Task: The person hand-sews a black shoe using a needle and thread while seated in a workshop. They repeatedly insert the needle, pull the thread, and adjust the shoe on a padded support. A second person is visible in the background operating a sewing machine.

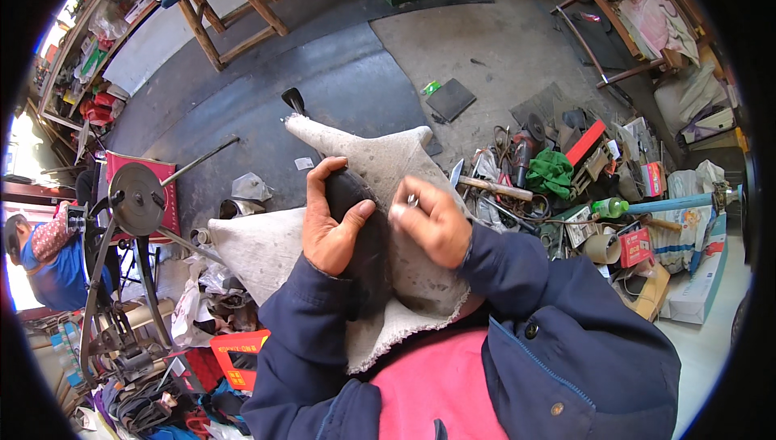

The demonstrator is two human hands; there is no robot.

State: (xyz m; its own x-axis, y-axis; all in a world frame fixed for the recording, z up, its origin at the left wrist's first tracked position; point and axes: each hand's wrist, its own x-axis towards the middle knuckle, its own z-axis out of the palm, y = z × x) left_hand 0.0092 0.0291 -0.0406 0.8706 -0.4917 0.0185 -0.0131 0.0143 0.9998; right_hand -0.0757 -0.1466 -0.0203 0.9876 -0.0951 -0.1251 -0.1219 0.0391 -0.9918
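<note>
A pale, stained cloth [388, 154] with frayed edges is spread over my lap. On it lies a long black shoe [352, 191], its lower end in shadow between my forearms. My left hand [330, 226] is wrapped round the shoe's upper end, thumb on one side and fingers on the other. My right hand [432, 226] is closed beside the shoe, slightly blurred. A small shiny metal piece [413, 200] shows between its fingers; the rest of it is hidden, so its kind cannot be told.
Tools, a hammer [497, 189], a green cloth [550, 172] and boxes crowd the floor on the right. A hand-cranked machine with a round wheel [137, 199] stands on the left, with a person in blue [58, 258] beyond. A wooden-legged stool [230, 12] is at the far left.
</note>
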